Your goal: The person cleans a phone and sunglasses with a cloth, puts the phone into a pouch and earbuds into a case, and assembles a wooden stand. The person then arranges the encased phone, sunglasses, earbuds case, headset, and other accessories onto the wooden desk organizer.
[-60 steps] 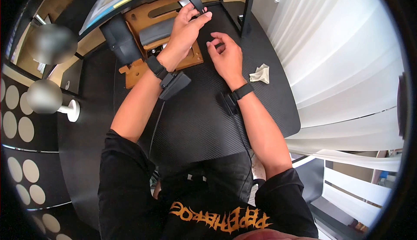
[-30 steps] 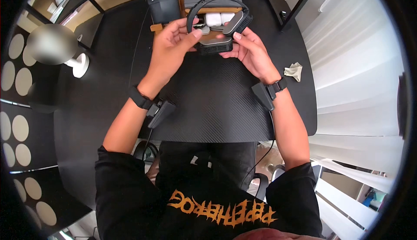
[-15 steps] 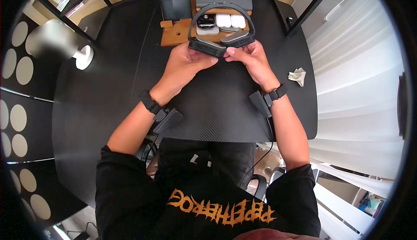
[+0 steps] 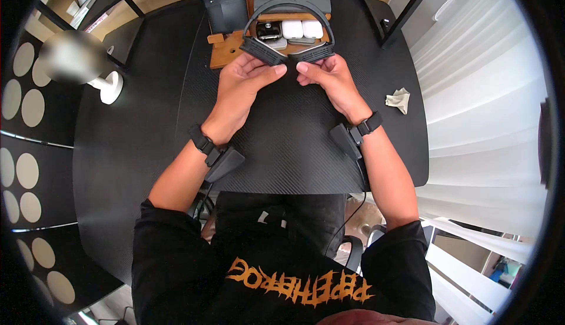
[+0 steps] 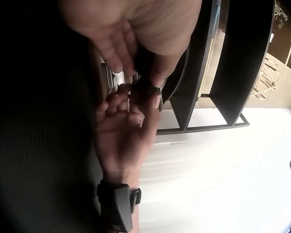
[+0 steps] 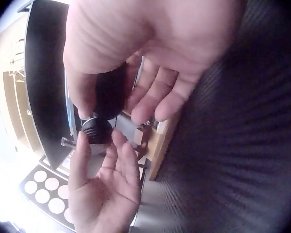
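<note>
A dark grey neck fan (image 4: 312, 53) with slotted ends is held up above the table, its band arching away from the person. My left hand (image 4: 244, 84) pinches the left end, thumb on the near side. At the other end, my right hand (image 4: 334, 84) grips it between thumb and fingers. The two ends lean toward each other with a small gap. In the right wrist view, the dark ribbed end (image 6: 97, 130) shows between the left thumb and fingers. The left wrist view has the right hand (image 5: 123, 141) facing the left, the fan mostly hidden.
Behind the fan stands a wooden organizer (image 4: 226, 56) bearing a watch (image 4: 269, 30), white cases (image 4: 292, 29) and a grey pouch (image 4: 291, 1). A black case (image 4: 223, 1) leans beside it. A crumpled cloth (image 4: 398, 100) lies right; a white stand (image 4: 112, 87) is left.
The left hand took the neck fan from the back of the organizer and brought it nearer; the right hand joined it. Lately the ends have moved slightly apart and the fan has turned level.
</note>
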Demonstrator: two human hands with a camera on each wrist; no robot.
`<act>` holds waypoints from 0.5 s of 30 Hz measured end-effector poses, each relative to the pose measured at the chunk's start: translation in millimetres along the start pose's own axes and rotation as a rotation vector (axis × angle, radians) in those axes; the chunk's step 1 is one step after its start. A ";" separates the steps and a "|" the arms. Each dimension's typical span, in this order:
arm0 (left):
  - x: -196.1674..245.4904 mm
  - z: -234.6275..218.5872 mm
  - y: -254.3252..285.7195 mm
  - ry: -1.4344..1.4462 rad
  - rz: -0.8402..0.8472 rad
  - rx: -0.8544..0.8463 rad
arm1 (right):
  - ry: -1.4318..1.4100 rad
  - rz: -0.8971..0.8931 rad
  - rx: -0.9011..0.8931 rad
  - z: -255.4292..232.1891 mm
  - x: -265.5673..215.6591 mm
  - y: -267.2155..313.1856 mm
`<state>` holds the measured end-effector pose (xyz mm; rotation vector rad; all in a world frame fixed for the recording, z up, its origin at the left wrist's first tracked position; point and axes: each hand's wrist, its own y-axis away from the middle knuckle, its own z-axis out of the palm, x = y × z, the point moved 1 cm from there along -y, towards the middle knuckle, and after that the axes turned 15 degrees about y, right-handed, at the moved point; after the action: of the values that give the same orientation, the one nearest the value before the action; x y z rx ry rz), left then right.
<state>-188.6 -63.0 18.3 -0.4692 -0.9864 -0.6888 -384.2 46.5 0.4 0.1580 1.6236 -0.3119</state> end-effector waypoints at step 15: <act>-2.4 0.3 -1.0 0.127 0.020 0.026 | 0.039 -0.036 0.034 6.5 -0.9 -0.5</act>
<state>-190.4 -62.8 16.4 -0.4071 -0.8687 -0.6785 -378.1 44.3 1.1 0.1619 1.6615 -0.3658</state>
